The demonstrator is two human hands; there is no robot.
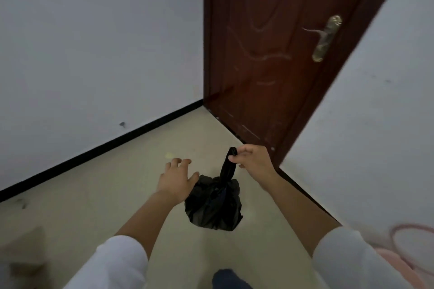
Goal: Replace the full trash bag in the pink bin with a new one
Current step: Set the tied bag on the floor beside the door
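On my feed the right hand (252,159) is pinched tight around the twisted neck of the full black plastic trash bag (215,204) — fingers curled over the top of the neck, thumb side toward the camera, a short black tuft sticking out above the fist. The neck runs straight down from that grip into the bulging body of the bag, which sits low over the beige floor (105,195); I can't tell whether the bottom is touching the floor or hanging just above it. The left hand (176,179) is spread flat, palm down, holding nothing, its thumb right at the upper left shoulder of the bag — touching or just shy, I can't say. Both forearms are bare up to pushed-up white sleeves (112,263). Beyond the bag, a dark reddish-brown wooden door (270,54) stands closed in the corner, with a brass lever handle (326,37) on its right side. White walls (94,42) flank it, with a black baseboard (117,141) along the left one. At the bottom right edge I see a blurred pink rounded shape (408,256) that looks like the rim of the pink bin, well apart from the bag. Frame is motion-blurred overall.
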